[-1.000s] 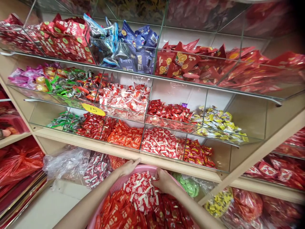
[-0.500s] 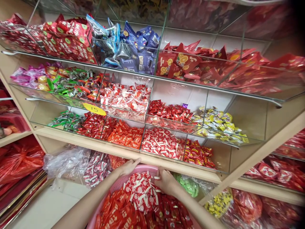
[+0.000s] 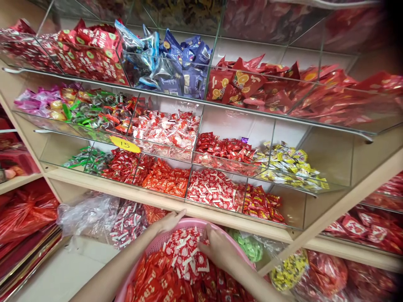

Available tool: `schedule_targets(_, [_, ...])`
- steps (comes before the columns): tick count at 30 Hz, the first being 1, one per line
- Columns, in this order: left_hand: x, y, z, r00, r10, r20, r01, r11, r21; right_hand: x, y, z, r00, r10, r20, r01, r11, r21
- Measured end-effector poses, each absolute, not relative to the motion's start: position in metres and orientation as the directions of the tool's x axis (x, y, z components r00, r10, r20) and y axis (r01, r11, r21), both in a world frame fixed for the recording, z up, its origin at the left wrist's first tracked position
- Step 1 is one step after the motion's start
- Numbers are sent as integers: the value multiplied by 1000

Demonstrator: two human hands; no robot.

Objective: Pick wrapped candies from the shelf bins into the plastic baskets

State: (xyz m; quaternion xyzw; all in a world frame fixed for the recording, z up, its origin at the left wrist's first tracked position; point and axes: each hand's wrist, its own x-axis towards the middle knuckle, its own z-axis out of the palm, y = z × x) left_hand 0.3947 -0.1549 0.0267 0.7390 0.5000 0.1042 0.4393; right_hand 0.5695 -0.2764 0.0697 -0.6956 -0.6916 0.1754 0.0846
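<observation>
A pink plastic basket (image 3: 237,243) sits low in front of me against the shelf edge. In it lie red-and-white wrapped candies (image 3: 185,249), orange-red packets (image 3: 157,279) and darker red packets (image 3: 211,285). My left hand (image 3: 166,222) is closed on the basket's far left rim, its thumb side toward the shelf board. Inside the basket, my right hand (image 3: 217,247) is curled over the right side of the red-and-white candies. Candies show between its thumb and forefinger; its other fingers are hidden.
Above stand clear shelf bins with red-and-white candies (image 3: 214,188), orange-red packets (image 3: 170,178), yellow candies (image 3: 283,163) and blue packets (image 3: 189,58). A yellow price tag (image 3: 125,144) hangs on one. Below the shelf are a clear bag (image 3: 90,214) and a bag of yellow candies (image 3: 289,270).
My right hand has moved down and slightly toward me, further over the candies in the basket. My left hand stays at the rim.
</observation>
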Motion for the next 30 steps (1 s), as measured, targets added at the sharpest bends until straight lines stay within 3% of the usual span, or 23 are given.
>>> schedule_targets(6, [394,-149,18,445,833,-328,677,-73,732,594,-233,110,-69,991,115,926,106,-363])
schedule_targets(10, [392,-151,20,487,817,-310,644,-95,759,617,-196,122,-132,971,198,948,182,-261])
schedule_targets(15, [392,-154,24,509,814,-280,601,-103,793,626,-170,116,-277,934,224,951,299,-73])
schedule_targets(19, [393,-156,28,482,825,-294,612,-77,787,618,-157,112,-360,909,211,926,376,-37])
schedule_targets(30, [392,-157,31,492,811,-317,618,-68,783,604,-142,118,-336,933,126,935,314,167])
